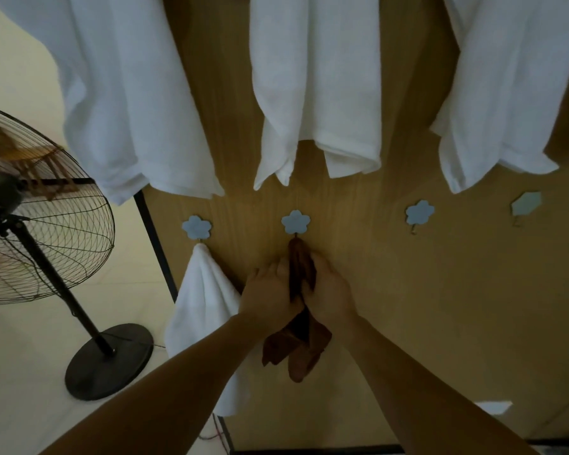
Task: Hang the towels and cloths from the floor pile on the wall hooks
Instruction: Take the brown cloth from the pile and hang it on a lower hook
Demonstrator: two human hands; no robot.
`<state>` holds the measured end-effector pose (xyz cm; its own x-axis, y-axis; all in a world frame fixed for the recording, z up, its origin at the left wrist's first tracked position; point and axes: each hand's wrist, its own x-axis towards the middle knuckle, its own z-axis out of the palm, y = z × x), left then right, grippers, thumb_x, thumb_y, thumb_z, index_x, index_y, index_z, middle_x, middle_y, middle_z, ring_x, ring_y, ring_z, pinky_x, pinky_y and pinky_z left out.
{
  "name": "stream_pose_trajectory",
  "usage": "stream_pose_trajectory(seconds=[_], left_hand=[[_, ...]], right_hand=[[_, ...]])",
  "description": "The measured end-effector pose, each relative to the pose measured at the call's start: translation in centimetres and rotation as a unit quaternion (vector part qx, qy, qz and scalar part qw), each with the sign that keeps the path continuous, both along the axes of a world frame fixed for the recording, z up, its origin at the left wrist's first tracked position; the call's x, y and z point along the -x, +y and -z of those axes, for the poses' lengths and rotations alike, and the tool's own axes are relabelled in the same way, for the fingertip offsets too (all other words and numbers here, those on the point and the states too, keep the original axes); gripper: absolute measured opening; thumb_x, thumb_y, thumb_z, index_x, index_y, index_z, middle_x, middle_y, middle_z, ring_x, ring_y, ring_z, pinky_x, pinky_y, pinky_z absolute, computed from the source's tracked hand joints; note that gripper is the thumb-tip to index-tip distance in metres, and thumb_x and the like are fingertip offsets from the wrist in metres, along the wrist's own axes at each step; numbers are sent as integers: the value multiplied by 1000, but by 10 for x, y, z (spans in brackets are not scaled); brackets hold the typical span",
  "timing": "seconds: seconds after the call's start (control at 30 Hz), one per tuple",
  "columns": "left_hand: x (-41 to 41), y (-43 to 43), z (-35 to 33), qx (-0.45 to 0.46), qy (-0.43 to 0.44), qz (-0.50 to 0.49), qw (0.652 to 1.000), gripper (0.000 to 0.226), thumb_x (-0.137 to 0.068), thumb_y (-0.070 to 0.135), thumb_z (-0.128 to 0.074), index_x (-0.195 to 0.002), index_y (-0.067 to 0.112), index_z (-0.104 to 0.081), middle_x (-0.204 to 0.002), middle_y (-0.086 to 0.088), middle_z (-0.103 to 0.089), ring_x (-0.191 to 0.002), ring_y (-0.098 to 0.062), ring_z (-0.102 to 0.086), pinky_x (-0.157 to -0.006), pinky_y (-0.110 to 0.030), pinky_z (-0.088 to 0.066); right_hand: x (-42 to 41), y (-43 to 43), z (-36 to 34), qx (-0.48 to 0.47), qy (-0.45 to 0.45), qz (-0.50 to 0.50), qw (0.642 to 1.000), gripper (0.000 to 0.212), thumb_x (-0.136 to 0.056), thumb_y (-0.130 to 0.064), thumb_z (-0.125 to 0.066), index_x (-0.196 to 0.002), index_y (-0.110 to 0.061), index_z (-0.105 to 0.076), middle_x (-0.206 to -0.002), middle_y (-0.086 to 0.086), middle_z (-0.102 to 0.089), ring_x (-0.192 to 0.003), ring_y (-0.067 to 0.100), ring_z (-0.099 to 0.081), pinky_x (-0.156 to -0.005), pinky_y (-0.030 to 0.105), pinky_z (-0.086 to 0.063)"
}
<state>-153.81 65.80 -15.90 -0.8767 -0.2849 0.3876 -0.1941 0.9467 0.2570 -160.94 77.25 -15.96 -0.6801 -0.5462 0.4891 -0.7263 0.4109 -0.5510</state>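
Observation:
A brown cloth [301, 270] hangs from the second blue flower hook [295, 222] on the wooden panel. My left hand [268, 292] and my right hand [329, 290] grip it from either side just below the hook; its lower end [293, 353] dangles beneath my wrists. A small white towel [204, 310] hangs on the leftmost flower hook [196, 226]. Two bare hooks sit to the right, a blue flower [419, 212] and a pale hexagon [526, 204]. Three large white towels hang in the upper row, at left [125, 93], middle [316, 87] and right [506, 93].
A black pedestal fan [30, 205] stands on the pale floor at left, its round base [109, 361] near the panel's black frame edge [155, 241]. A thin cable lies on the floor by the panel's foot [214, 431].

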Motion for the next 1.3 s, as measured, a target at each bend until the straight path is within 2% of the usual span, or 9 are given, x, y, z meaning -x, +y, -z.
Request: stream_pose_trajectory(seconds=[0.1,0.2,0.4,0.6,0.73,0.83,1.0,1.1,1.3], left_hand=[[5,8,4,-47,-26,2,999,51,-86,41,-56,-125,11,-44,-93,-2,-63,-80,-20,-62,-71,-30,-48],[9,0,7,-80,-50,-46,995,18,-95,20,-48,-108,7,-52,-90,-4,-62,-76,-17,-57,-65,-20,-39],[1,-6,16,-426,10,-48,903,26,-90,-2,-46,-98,20,-55,-78,5,-59,-69,-9,-58,-49,-8,-44],[13,0,25,-352,-23,-101,930,29,-91,1,-49,-66,14,-43,-62,2,-44,-55,-7,-43,-42,-11,-35],[-4,8,57,-338,-106,-105,929,10,-95,5,-47,-99,10,-54,-83,2,-54,-76,-11,-54,-63,-15,-43],[-19,13,74,-344,-117,-105,926,26,-96,13,-50,-122,13,-54,-103,-1,-60,-96,-18,-59,-79,-23,-45],[-30,13,73,-375,-141,-142,905,24,-92,16,-56,-115,12,-58,-86,2,-64,-76,-13,-62,-64,-23,-52],[-45,22,80,-371,-161,-140,904,52,-84,9,-67,-131,11,-44,-114,-7,-55,-106,-26,-57,-87,-40,-53],[-73,44,87,-341,-205,-137,907,64,-88,18,-62,-143,6,-31,-139,-9,-40,-118,-23,-49,-84,-29,-46]], right_hand=[[2,-4,2,-17,-63,3,998,47,-96,-20,-53,-142,-11,-44,-132,7,-57,-118,24,-57,-105,29,-40],[5,-3,4,-8,-113,-12,993,30,-96,-15,-52,-124,-5,-55,-111,11,-65,-99,25,-62,-85,25,-46],[7,9,13,59,-181,-28,981,27,-90,-2,-52,-116,-8,-57,-94,3,-64,-80,15,-60,-70,21,-46],[7,2,31,5,-231,-21,973,36,-89,-8,-56,-125,-3,-52,-112,14,-63,-102,27,-61,-91,37,-49],[-1,15,51,-62,-263,-22,962,44,-89,-22,-61,-130,-11,-51,-123,9,-63,-113,28,-59,-96,36,-46],[-3,27,62,-80,-281,1,957,39,-90,-34,-60,-124,-17,-52,-116,6,-66,-106,27,-63,-86,32,-49],[-3,42,70,-120,-284,2,951,44,-82,-35,-69,-118,-14,-52,-106,6,-68,-95,27,-67,-76,35,-52],[-7,49,74,-107,-310,-8,945,52,-71,-34,-76,-114,-15,-55,-91,-3,-69,-77,14,-68,-66,31,-57],[-28,65,75,-138,-265,9,954,68,-73,-44,-72,-130,-16,-47,-125,6,-49,-112,26,-56,-91,39,-49]])
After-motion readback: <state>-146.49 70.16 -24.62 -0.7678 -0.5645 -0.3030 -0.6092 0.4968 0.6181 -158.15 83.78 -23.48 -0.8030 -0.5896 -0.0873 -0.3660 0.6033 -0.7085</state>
